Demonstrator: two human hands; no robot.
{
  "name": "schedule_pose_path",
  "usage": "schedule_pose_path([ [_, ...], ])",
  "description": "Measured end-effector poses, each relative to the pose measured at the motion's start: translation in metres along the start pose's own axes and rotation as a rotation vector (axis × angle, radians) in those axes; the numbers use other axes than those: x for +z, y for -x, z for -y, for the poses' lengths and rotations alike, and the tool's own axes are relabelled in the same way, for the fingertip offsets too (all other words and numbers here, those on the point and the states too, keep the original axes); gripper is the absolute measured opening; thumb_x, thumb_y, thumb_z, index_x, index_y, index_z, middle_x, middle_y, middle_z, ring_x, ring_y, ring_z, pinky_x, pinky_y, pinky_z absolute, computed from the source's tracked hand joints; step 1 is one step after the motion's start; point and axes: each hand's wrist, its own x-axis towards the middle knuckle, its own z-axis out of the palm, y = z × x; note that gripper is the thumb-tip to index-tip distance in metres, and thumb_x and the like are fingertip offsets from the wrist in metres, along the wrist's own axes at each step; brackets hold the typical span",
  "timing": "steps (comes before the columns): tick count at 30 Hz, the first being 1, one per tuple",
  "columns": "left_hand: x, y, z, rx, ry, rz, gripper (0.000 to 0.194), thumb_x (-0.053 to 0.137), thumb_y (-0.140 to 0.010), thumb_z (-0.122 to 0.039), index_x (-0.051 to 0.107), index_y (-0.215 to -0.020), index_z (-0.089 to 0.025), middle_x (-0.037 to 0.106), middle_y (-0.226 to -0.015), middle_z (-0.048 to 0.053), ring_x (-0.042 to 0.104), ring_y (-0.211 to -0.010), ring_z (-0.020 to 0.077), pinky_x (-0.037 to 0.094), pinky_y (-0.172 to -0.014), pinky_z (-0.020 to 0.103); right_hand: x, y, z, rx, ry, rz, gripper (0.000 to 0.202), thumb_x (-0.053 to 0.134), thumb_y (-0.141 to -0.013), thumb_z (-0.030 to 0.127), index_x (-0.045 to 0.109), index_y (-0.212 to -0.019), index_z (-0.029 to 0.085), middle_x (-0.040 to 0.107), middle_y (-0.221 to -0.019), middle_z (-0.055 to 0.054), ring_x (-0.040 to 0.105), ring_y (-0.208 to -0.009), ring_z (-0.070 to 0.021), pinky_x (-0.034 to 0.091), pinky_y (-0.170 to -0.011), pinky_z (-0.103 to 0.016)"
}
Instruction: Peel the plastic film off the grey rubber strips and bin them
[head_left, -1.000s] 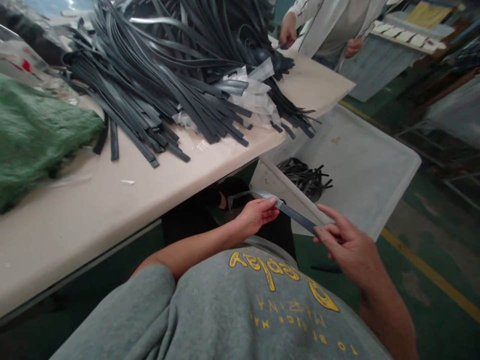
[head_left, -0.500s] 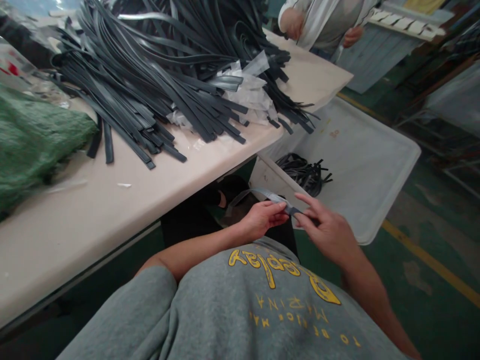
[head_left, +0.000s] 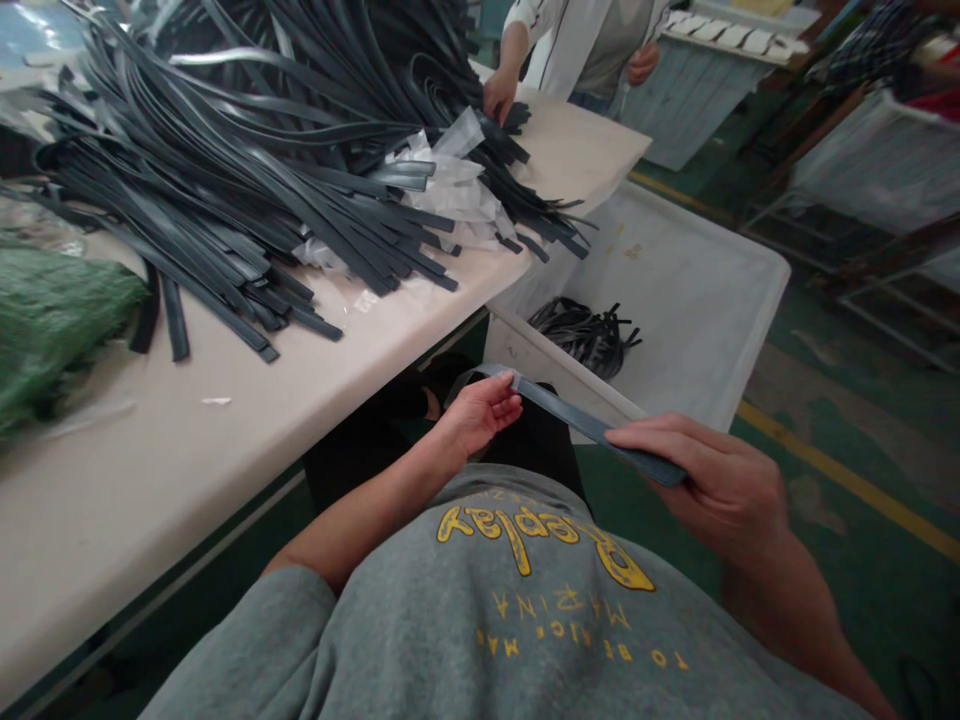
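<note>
A dark flat strip [head_left: 562, 408] stretches between my two hands in front of my shirt. My left hand [head_left: 484, 410] pinches it near its left part, where a pale translucent piece curves away behind the fingers. Closed on the strip close to its right end is my right hand [head_left: 712, 475], with the thumb side on top. Many similar dark strips [head_left: 247, 200] lie in a large pile on the table, their ends toward me. Translucent plastic pieces [head_left: 450, 185] rest among them.
The pale table [head_left: 337, 385] runs along my left. A white bin [head_left: 697, 290] beyond my hands holds a bundle of dark strips [head_left: 589, 335]. Green woven material [head_left: 60, 325] lies at the left. Across the table, a person's hand [head_left: 502, 95] touches the pile's far end.
My right hand has moved right and toward me, and a longer stretch of strip now shows between my hands. The other person's hand has come down to the pile. The view has shifted.
</note>
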Motion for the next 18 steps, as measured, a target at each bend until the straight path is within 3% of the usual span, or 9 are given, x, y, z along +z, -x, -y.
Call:
schedule_pose_path([
  [5,0.003,0.009,0.006,-0.047,-0.060,0.092,0.008,0.067,-0.085,-0.022,0.067,-0.082,-0.014,0.066,-0.068,0.000,0.062,-0.057,0.0077,0.053,-0.069,0.023,0.038,-0.020,-0.024,-0.047,0.010,-0.002,0.025,0.052,-0.092,0.016,0.069,-0.108,0.025,0.071,-0.101,-0.006,0.068,-0.091,-0.0178,0.056,-0.079,-0.030],
  [9,0.004,0.014,0.011,-0.056,-0.111,0.210,0.009,0.067,-0.084,-0.023,0.067,-0.085,-0.014,0.069,-0.073,0.003,0.064,-0.063,0.0106,0.053,-0.074,0.026,0.071,-0.034,-0.041,-0.014,-0.049,-0.023,0.023,0.050,-0.092,0.022,0.071,-0.101,0.026,0.066,-0.125,-0.007,0.060,-0.116,-0.0227,0.052,-0.096,-0.043],
  [11,0.003,0.014,0.012,-0.100,-0.088,0.271,0.014,0.063,-0.086,-0.027,0.067,-0.087,-0.013,0.071,-0.077,0.006,0.068,-0.071,0.0149,0.053,-0.076,0.028,0.076,-0.037,-0.042,-0.017,-0.111,-0.044,0.025,0.047,-0.093,0.022,0.069,-0.103,0.025,0.069,-0.121,-0.007,0.061,-0.117,-0.0227,0.049,-0.101,-0.046],
  [13,0.002,0.008,0.011,-0.166,-0.036,0.317,0.026,0.056,-0.090,-0.035,0.067,-0.092,-0.012,0.072,-0.086,0.010,0.070,-0.080,0.0198,0.055,-0.077,0.031,0.067,-0.036,-0.036,0.014,-0.145,-0.075,0.024,0.048,-0.094,0.022,0.069,-0.104,0.025,0.074,-0.108,-0.006,0.067,-0.106,-0.0219,0.052,-0.096,-0.043],
  [15,0.000,-0.006,0.010,-0.198,0.017,0.272,0.035,0.050,-0.093,-0.041,0.066,-0.095,-0.010,0.073,-0.093,0.013,0.071,-0.083,0.0210,0.056,-0.075,0.031,0.045,-0.028,-0.023,0.080,-0.173,-0.086,0.020,0.052,-0.093,0.023,0.069,-0.104,0.026,0.075,-0.101,-0.005,0.070,-0.096,-0.0213,0.056,-0.087,-0.038],
  [18,-0.004,-0.041,0.008,-0.130,0.068,-0.016,0.032,0.051,-0.095,-0.036,0.062,-0.091,-0.007,0.072,-0.087,0.014,0.070,-0.072,0.0167,0.055,-0.070,0.027,-0.001,0.002,-0.003,0.167,-0.261,-0.093,0.016,0.059,-0.090,0.025,0.071,-0.099,0.032,0.076,-0.091,-0.003,0.072,-0.084,-0.0216,0.059,-0.075,-0.035],
])
